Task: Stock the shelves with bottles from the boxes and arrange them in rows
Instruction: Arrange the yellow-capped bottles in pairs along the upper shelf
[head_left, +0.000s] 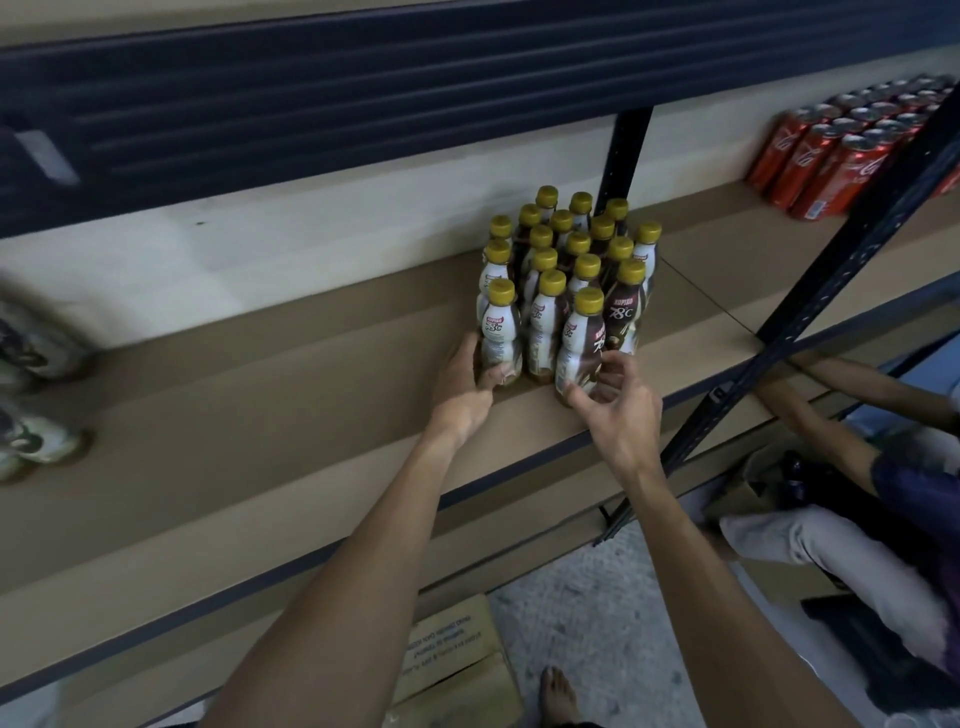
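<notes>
Both hands on front bottles, mid shelf.
Your L hand grips the front-left bottle at its base; your R hand curls thumb and fingers round the frontmost bottle low down. Both stand in a bottle block, 18 gold caps counted, upright on the shelf nr its front edge. 2 blurred bottles far left; red cans back right, no. unclear; 1 box on the floor.
</notes>
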